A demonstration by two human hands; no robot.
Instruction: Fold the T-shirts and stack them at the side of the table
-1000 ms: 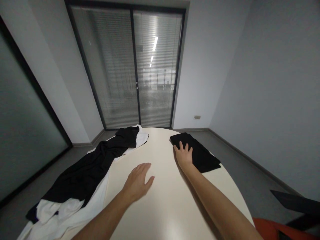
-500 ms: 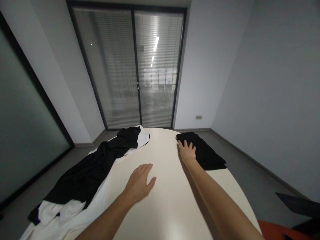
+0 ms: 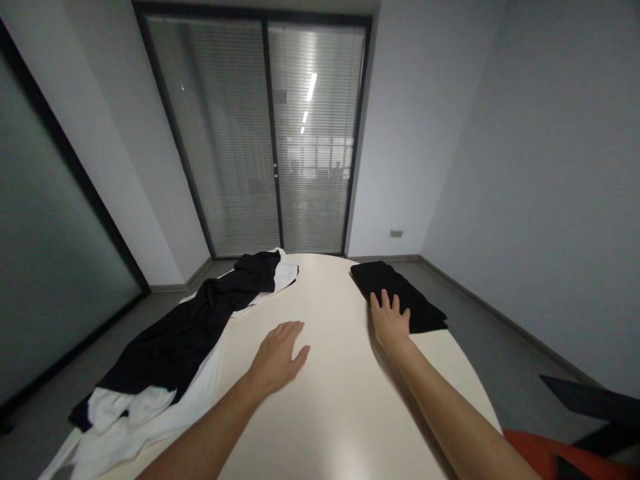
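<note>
On the right side of the table lies folded black cloth (image 3: 395, 290), its layers stacked flat. My right hand (image 3: 391, 323) is at its near left edge, fingers spread and holding nothing; whether the fingertips touch the cloth I cannot tell. Over the middle of the pale table (image 3: 325, 400) my left hand (image 3: 277, 353) hovers or rests, fingers stretched out, thumb apart, with nothing in it. To its left spreads a loose, rumpled heap: black cloth (image 3: 175, 340) on top of white cloth (image 3: 200, 393), which shows along the edges and at both ends.
A red chair seat (image 3: 545, 457) with a black armrest (image 3: 590, 400) stands at the lower right. Beyond the table are a glass door (image 3: 310, 200) with blinds, and pale walls. Grey floor surrounds the table, whose right edge curves.
My right hand has drawn back toward me and slightly to the right along the folded black cloth. My left hand has stayed almost in place. The view has shifted slightly.
</note>
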